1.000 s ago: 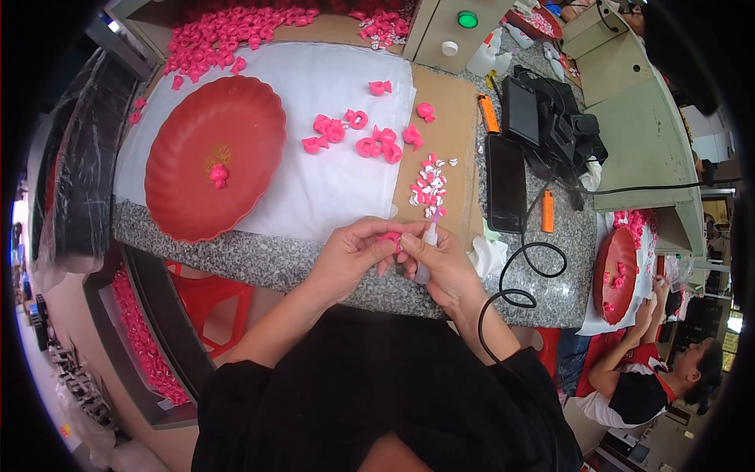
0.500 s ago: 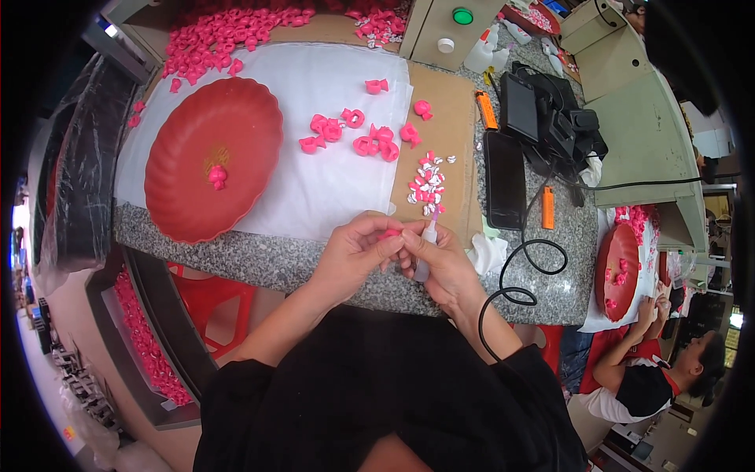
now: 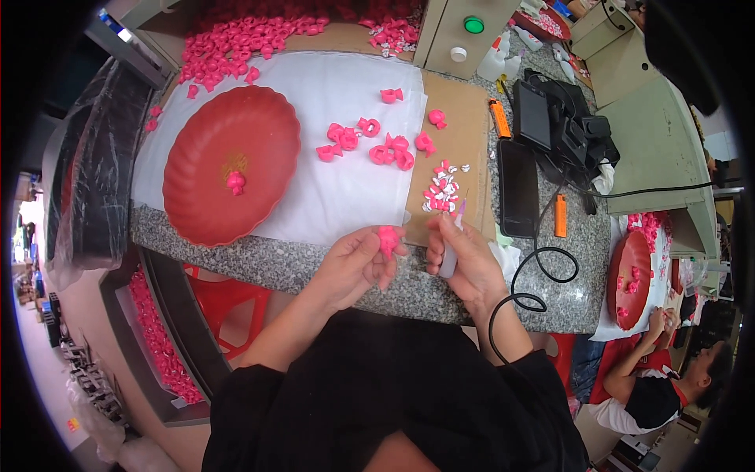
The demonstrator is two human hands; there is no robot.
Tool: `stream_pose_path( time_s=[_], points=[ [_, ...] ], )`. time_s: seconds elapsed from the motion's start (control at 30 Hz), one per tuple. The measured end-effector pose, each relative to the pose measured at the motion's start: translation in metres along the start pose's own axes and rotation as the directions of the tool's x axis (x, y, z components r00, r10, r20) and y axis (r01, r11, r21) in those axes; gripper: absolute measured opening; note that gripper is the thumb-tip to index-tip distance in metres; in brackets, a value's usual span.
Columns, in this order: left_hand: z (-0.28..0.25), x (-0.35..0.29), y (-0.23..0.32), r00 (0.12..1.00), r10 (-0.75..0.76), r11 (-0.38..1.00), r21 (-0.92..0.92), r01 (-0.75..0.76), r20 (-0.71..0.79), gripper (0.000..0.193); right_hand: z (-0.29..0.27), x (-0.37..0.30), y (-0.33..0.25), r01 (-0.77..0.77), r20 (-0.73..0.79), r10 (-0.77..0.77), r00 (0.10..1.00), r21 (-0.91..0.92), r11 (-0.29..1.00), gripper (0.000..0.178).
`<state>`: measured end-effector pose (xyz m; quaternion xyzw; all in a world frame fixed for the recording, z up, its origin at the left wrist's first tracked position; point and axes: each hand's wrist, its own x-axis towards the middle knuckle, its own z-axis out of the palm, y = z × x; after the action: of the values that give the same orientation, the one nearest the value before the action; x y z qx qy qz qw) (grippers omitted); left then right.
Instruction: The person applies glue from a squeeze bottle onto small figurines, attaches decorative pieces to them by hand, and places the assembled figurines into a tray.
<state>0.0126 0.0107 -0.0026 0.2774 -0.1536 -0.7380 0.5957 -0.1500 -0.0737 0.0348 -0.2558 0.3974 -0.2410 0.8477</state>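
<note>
Between the thumb and fingers of my left hand [image 3: 346, 267] is a small pink plastic figure [image 3: 387, 239], held above the table's near edge. My right hand [image 3: 473, 266] grips a small translucent bottle with a thin needle tip [image 3: 449, 259], its tip pointing up and away. Just beyond that hand, small pink-and-white pieces [image 3: 442, 191] lie heaped on a cardboard sheet [image 3: 456, 110]. Several hollow pink parts [image 3: 381, 154] are scattered over the white cloth [image 3: 314, 197]. A red scalloped tray [image 3: 197, 181] at the left has one pink figure [image 3: 235, 182] in it.
Pink parts [image 3: 228, 55] are piled at the back. Right of the cardboard lie a black phone-like device [image 3: 517, 189], orange lighters [image 3: 560, 215], black electronic gear [image 3: 570, 126] and a looping black cable [image 3: 543, 251]. A co-worker [image 3: 641, 385] sits at the far right by another red tray [image 3: 629, 275].
My hands have moved apart. The left one now shows the pink figure on its own, and the right one has shifted right with the bottle. The whole view has shifted slightly.
</note>
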Motion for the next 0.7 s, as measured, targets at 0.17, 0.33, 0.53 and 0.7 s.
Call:
stream_pose_path(
  time_s=[0.17, 0.33, 0.53, 0.7],
  points=[
    [0.005, -0.014, 0.026, 0.942, 0.286, 0.852, 0.497, -0.166, -0.176, 0.032, -0.001, 0.001, 0.0, -0.024, 0.021, 0.024, 0.999, -0.009, 1.0, 0.021],
    [-0.003, -0.028, 0.108, 0.439, 0.884, -0.294, 0.921, 0.256, 0.16, 0.026, -0.003, -0.001, -0.002, 0.012, -0.001, -0.012, 1.0, -0.026, 1.0, 0.019],
    [0.01, 0.01, 0.086, 0.595, 0.676, -0.652, 0.728, 0.211, 0.434, 0.027, -0.004, 0.002, -0.002, 0.016, 0.013, -0.016, 1.0, -0.003, 1.0, 0.021],
    [0.0, 0.047, 0.063, 0.747, 0.641, -0.654, 0.634, 0.413, 0.174, 0.03, -0.004, -0.001, -0.002, 0.037, 0.051, -0.039, 0.998, 0.036, 0.999, 0.022]
  ],
)
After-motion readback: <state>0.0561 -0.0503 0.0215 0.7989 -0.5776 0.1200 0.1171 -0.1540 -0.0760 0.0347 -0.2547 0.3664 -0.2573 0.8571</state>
